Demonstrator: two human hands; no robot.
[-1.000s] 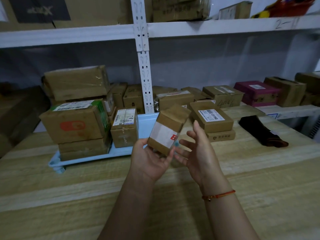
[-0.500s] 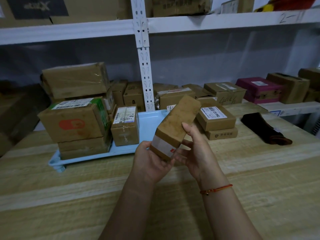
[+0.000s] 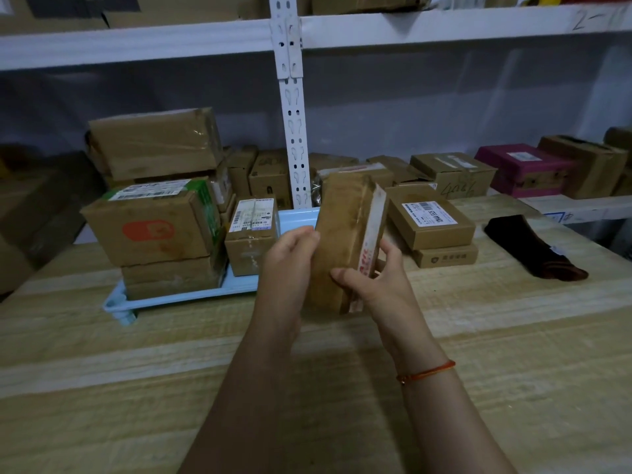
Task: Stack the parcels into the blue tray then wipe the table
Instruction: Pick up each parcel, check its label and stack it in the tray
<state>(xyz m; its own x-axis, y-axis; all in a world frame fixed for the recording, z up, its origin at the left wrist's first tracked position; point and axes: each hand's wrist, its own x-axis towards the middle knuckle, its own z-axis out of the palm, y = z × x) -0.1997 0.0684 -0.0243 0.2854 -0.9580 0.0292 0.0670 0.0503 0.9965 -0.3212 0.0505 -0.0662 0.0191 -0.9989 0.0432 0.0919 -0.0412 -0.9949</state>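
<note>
Both hands grip the parcel (image 3: 345,234)
Left hand (image 3: 290,261) clasps its left side; right hand (image 3: 379,285) curls around its right edge.

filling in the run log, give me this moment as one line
step: stacking | left hand + right hand: hold tall parcel upright above table | blue tray: three parcels | wipe: not begun

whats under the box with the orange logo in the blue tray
The box with the orange logo sits on a flatter brown box, which rests in the blue tray. The tray floor beneath that stack is covered, so anything else there cannot be seen.
</note>
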